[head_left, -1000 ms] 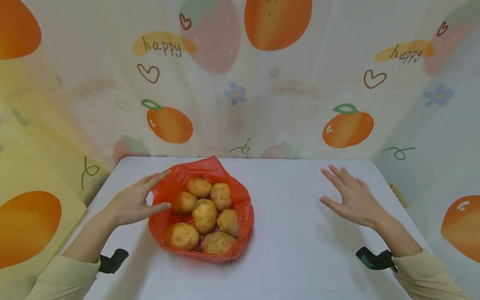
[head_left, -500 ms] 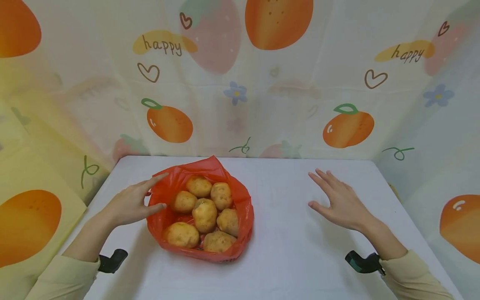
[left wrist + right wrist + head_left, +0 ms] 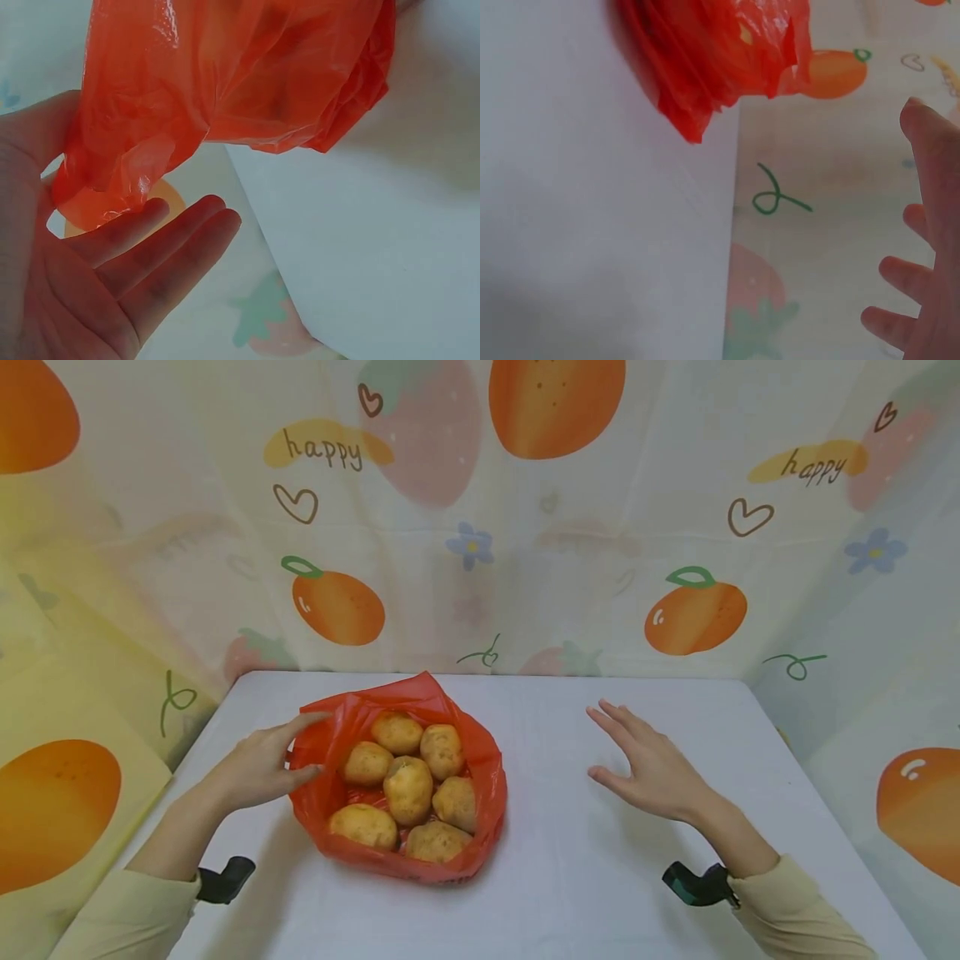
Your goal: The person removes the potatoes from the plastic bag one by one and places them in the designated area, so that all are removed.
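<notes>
A red plastic bag (image 3: 491,785) stands with its mouth wide on the white table, left of centre. Several potatoes (image 3: 408,791) lie inside it. My left hand (image 3: 255,767) is at the bag's left rim, thumb and index finger spread over the edge. In the left wrist view a loose flap of the bag hangs between thumb and fingers, hiding the thumb's tip; the other fingers (image 3: 180,259) are extended. My right hand (image 3: 660,774) hovers over the table right of the bag, fingers spread, touching nothing. Its fingertips (image 3: 885,322) show at the right wrist view's edge.
The white table (image 3: 555,877) stretches around the bag. Behind it hangs a printed cloth (image 3: 555,602) with fruit, hearts and flowers, and more cloth closes off both sides. Each wrist carries a small black camera (image 3: 227,881).
My right hand has moved left, closer to the bag. The left hand has drawn back slightly to the left, and the bag's left rim has spread outward between thumb and index finger.
</notes>
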Demonstrator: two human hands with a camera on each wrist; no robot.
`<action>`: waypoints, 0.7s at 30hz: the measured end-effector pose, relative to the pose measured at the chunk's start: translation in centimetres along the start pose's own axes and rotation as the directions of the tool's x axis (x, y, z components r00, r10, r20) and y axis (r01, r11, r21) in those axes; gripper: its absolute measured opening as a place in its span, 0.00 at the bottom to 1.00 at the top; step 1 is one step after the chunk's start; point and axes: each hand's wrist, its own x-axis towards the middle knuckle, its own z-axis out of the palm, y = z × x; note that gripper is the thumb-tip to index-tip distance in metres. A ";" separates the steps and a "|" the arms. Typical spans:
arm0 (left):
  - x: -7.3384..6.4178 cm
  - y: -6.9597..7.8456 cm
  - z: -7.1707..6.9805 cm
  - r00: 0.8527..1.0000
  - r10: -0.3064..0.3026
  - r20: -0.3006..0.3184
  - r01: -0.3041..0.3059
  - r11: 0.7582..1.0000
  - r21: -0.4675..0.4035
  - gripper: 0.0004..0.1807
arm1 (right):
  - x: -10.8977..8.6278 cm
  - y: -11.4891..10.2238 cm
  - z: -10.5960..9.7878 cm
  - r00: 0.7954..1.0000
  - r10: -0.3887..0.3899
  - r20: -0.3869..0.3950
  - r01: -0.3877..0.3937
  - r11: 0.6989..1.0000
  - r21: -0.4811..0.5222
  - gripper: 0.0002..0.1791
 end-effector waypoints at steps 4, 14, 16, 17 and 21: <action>0.1 -0.2 0.1 0.999 0.035 -0.018 -0.035 0.999 0.001 0.32 | 0.2 -0.5 0.2 1.000 -0.007 0.006 0.007 1.000 0.007 0.40; 0.1 -0.5 1.0 1.000 -0.008 0.005 0.008 0.995 -0.095 0.34 | 0.5 -1.2 0.7 1.000 -0.025 -0.010 0.025 0.999 0.029 0.40; 0.0 -0.6 1.2 0.999 -0.044 0.032 0.048 0.991 -0.126 0.39 | 0.6 -1.4 0.9 1.000 -0.020 -0.009 0.021 0.999 0.044 0.40; 0.0 -0.6 1.3 0.997 -0.060 0.043 0.066 0.988 -0.142 0.41 | 0.6 -1.6 0.9 1.000 -0.016 -0.006 0.016 0.998 0.058 0.40; -0.3 -0.5 1.6 0.990 -0.104 0.094 0.122 0.970 -0.211 0.48 | 0.7 -2.4 1.2 1.000 0.002 0.011 -0.004 0.994 0.108 0.40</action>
